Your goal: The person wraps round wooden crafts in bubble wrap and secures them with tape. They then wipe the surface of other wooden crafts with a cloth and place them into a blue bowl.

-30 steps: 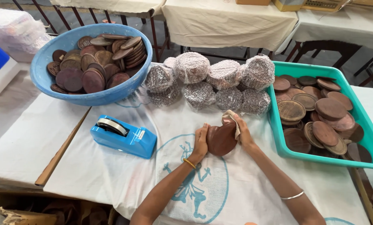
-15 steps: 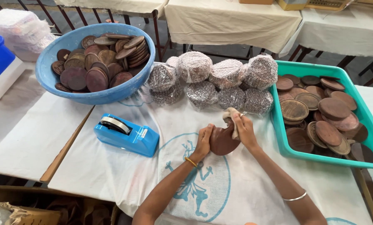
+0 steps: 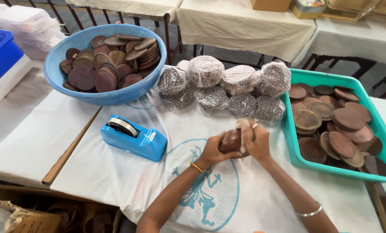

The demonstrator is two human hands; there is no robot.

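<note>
Tilted flatter now, wooden disc (image 3: 231, 140) clasped between left hand (image 3: 211, 151) and right hand (image 3: 257, 144) (cloth-holding), near teal tray (image 3: 287, 129).

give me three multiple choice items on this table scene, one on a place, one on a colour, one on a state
1. Where is the tape dispenser?
A. inside the green tray
B. on the white cloth, left of the hands
C. in the blue bowl

2. What colour is the tray that holds brown discs at the right?
A. green
B. red
C. yellow

3. What is the left hand doing?
A. resting flat on the table
B. reaching into the bowl
C. holding a brown disc together with the right hand

Answers:
1 B: the dispenser stands on the cloth between the blue bowl and the hands.
2 A: its rim and walls are teal green.
3 C: both hands close round the disc, with a pale rag pressed to it by the right hand.
</note>
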